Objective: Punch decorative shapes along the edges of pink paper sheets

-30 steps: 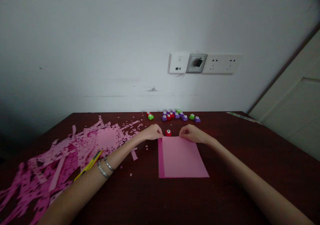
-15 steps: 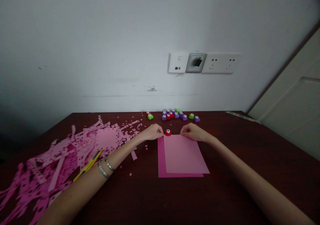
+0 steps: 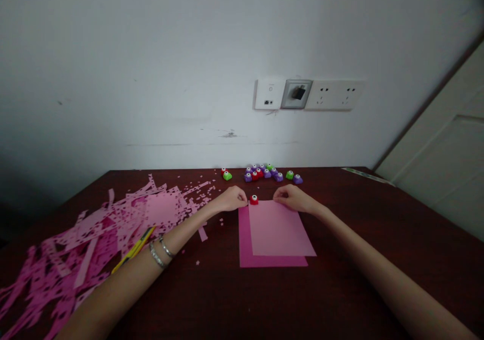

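A light pink sheet of paper (image 3: 282, 229) lies over a darker pink sheet (image 3: 245, 239), whose left and bottom margins show. At the light sheet's far edge, near its left corner, sits a small red craft punch (image 3: 254, 200) with an eye-like white and black top. My left hand (image 3: 232, 199) is closed in a pinch at that corner, just left of the punch; its fingertips partly hide the corner. To the right of the punch, my right hand (image 3: 290, 197) pinches the far edge of the light sheet, fingers curled.
Several purple, red and green punches (image 3: 266, 173) stand along the wall. On the left lies a heap of punched pink paper strips (image 3: 102, 224), with tiny scattered cutouts (image 3: 198, 199) beside it. A yellow cutter (image 3: 132, 251) lies by my left forearm. A flat strip (image 3: 366, 175) rests at back right.
The light pink sheet has slid slightly away from me, toward the red punch, exposing more of the darker sheet's bottom margin. Both hands have stayed almost in place.
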Tool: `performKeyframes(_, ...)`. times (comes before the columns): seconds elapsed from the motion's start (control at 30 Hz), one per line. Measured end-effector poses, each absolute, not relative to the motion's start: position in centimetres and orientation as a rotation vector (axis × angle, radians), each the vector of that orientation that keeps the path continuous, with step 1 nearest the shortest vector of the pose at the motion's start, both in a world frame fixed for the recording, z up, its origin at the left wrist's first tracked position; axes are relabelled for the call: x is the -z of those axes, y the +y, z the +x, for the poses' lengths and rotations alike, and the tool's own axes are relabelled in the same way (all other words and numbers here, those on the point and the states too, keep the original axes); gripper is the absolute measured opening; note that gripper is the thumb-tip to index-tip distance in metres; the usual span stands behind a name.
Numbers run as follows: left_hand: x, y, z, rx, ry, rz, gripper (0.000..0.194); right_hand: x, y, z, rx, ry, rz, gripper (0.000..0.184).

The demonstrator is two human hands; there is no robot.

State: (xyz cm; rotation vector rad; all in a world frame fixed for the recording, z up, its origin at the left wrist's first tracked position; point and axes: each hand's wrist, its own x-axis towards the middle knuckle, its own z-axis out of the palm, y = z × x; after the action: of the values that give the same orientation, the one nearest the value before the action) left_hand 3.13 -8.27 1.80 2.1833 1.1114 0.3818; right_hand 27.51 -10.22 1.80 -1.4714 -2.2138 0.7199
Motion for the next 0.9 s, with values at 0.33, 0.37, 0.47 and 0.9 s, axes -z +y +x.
performKeyframes(0.33, -1.0, -7.9, 3.3, -0.477, 1.186, 2.096, 0.017, -1.4, -10.1, 27.5, -0.666, -2.214, -1.434, 0.016)
performKeyframes(0.37, -0.9, -7.9, 3.4, -0.495, 1.199, 2.074, 0.017, -1.4, -10.1, 27.6, -0.670, -2.210, -1.430, 0.016)
performKeyframes(0.47, -0.6, -7.7, 3.4, -0.524, 1.193, 2.030, 0.017, -1.3, -10.1, 27.6, -0.678, -2.203, -1.427, 0.016)
performKeyframes(0.9, -0.1, -7.2, 3.5, -0.476, 1.225, 2.049, 0.019, -1.2, -10.0, 27.5, -0.645, -2.190, -1.440, 0.016)
